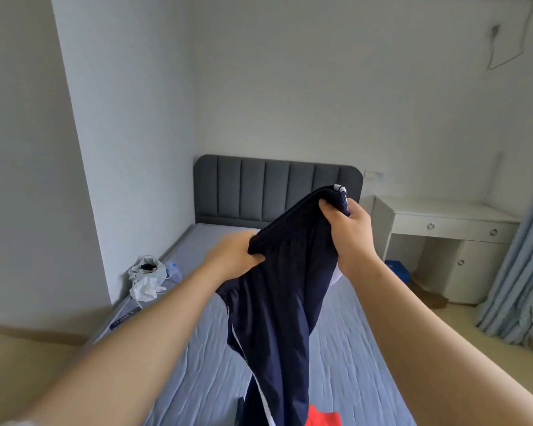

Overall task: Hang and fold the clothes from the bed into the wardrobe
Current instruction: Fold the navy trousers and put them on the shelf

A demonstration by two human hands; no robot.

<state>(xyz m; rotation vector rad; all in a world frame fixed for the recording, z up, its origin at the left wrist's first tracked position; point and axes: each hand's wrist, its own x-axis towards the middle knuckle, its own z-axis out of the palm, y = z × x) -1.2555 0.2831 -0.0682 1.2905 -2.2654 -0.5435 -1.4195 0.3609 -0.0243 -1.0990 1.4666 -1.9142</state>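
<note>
I hold up dark navy trousers with a white side stripe (277,302) over the bed (345,348). My left hand (234,256) grips the waistband's left end. My right hand (348,232) grips the waistband's right end, a little higher and nearer the headboard. The legs hang down to the blue-grey sheet. A red garment (323,419) lies on the bed at the bottom edge, partly hidden by the trousers. A bit of white cloth (336,276) shows behind my right wrist. No wardrobe is in view.
A grey padded headboard (259,189) stands against the far wall. A white plastic bag and a clear bottle (150,276) lie at the bed's left edge by the wall. A white desk with drawers (443,241) stands to the right, with blue curtains (514,272) beside it.
</note>
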